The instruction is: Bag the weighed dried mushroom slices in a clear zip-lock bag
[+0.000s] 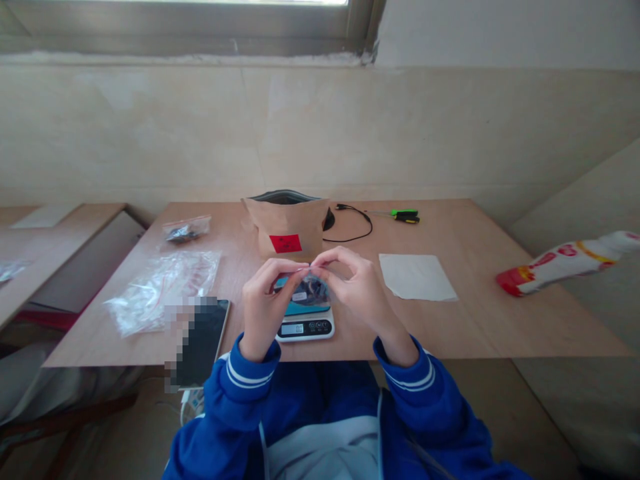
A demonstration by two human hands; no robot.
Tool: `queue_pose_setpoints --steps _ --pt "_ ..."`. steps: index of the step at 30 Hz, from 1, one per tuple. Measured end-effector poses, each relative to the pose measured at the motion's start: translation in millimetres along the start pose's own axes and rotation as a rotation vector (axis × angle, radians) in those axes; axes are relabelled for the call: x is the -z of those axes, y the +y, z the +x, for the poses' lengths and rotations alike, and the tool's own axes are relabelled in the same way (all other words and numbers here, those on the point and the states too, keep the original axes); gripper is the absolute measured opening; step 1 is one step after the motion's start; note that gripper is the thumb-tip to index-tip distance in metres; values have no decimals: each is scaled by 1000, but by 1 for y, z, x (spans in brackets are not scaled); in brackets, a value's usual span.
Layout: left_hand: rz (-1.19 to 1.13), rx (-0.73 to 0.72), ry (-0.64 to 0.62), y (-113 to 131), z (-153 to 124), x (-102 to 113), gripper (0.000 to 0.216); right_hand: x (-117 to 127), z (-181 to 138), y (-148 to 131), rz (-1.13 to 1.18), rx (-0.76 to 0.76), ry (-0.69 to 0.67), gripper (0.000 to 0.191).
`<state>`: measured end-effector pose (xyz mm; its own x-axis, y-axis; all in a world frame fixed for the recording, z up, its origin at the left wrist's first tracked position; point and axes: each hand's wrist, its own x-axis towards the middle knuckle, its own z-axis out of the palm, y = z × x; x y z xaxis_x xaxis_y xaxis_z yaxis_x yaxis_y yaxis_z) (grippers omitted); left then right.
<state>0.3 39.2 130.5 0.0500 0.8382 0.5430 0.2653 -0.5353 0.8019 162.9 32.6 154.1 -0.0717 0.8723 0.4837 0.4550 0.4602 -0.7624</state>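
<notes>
No writing can be read here: the brown paper pouch (286, 225) standing open at the back of the wooden table (465, 313) carries a red label with dark marks too small to make out, and the digits on the kitchen scale (306, 325) are only a blur on its small grey screen. Above that scale, the left hand (264, 305) and the right hand (356, 287) meet fingertip to fingertip, each pinching the top edge of a small clear plastic bag (306, 288) that hangs between them with dark contents inside; the bag is just over the scale's teal plate, and whether it touches the plate cannot be told. Both wrists come out of blue sleeves with white stripes at the cuffs. To the left of the scale a dark phone (204, 340) lies flat at the table's near edge, partly blurred out, and beyond it sits a crinkled heap of clear bags (160, 293) with thin red lines at their seals. Further back lies one filled bag (186, 230) of dark bits. Right of the hands is a flat white square of paper (416, 276); behind it, a black cable (353, 223) loops near the pouch, and a green-and-black screwdriver (404, 215) lies beside it.
</notes>
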Motion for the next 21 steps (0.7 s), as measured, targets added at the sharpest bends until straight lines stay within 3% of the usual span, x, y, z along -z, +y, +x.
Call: queue_pose_setpoints --steps 8,16,21 --pt "-59 71 31 -2 -2 -2 12 -4 -4 -1 -227 168 91 5" --pt "-17 55 71 0 -1 -4 12 -11 -7 -3 -345 250 97 10" --pt "26 26 60 3 -5 -6 11 -16 -8 -3 -363 286 174 17"
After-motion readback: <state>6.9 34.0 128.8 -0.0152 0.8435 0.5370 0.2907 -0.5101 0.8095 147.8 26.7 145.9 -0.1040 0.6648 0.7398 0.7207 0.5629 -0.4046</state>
